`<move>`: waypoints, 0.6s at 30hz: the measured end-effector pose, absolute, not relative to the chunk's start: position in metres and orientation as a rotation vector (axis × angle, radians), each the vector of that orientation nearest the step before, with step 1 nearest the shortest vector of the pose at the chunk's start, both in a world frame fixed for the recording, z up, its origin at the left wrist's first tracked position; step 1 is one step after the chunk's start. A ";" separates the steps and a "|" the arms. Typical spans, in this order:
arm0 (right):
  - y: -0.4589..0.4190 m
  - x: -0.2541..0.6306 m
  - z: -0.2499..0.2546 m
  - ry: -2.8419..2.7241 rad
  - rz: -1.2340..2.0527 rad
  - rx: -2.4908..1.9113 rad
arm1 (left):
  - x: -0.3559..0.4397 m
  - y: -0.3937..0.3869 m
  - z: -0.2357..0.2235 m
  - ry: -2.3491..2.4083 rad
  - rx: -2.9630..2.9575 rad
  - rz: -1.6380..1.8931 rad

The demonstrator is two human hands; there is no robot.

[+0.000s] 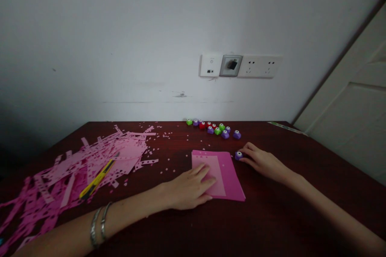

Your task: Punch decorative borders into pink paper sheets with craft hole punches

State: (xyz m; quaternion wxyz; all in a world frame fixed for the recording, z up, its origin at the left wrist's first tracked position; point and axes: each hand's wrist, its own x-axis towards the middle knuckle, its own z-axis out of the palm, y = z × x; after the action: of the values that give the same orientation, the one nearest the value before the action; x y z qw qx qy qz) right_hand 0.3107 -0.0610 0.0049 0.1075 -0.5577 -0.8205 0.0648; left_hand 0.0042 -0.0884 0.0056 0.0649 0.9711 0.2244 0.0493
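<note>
My left hand (191,186) lies flat with its fingers spread on a light pink sheet (221,184). Under that sheet is a stack of darker pink paper (233,180). A short row of small punched marks shows near the light sheet's top edge. To the right of the stack, my right hand (262,160) grips a small purple paper punch (238,155) with a white top between thumb and fingers. The punch is just off the stack's upper right side, at table level.
Several purple, red and green punches (225,133) stand near the wall. At left lies a heap of pink paper strips (75,168) with a yellow utility knife (98,178) on top. Tiny paper cutouts (169,160) dot the dark table (217,229). Sockets (256,66) are on the wall.
</note>
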 end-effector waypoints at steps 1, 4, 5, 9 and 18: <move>-0.062 0.313 0.004 -2.413 0.184 -1.652 | 0.005 -0.089 0.006 0.664 2.947 0.153; -0.063 0.320 0.003 -2.395 0.187 -1.684 | 0.007 -0.090 0.008 0.618 2.994 0.153; -0.064 0.323 0.003 -2.387 0.188 -1.701 | 0.007 -0.091 0.008 0.606 3.005 0.151; -0.063 0.331 0.001 -2.362 0.170 -1.780 | 0.009 -0.091 0.011 0.590 3.029 0.138; -0.072 0.319 0.021 -2.243 0.057 -1.756 | 0.010 -0.091 0.014 0.592 3.056 0.143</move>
State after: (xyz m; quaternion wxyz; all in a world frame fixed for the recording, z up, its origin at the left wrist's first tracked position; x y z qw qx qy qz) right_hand 0.3191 -0.0723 0.0211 0.1455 -0.6097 -0.7789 0.0199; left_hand 0.0099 -0.0914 0.0139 0.0130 0.9806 0.1900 0.0460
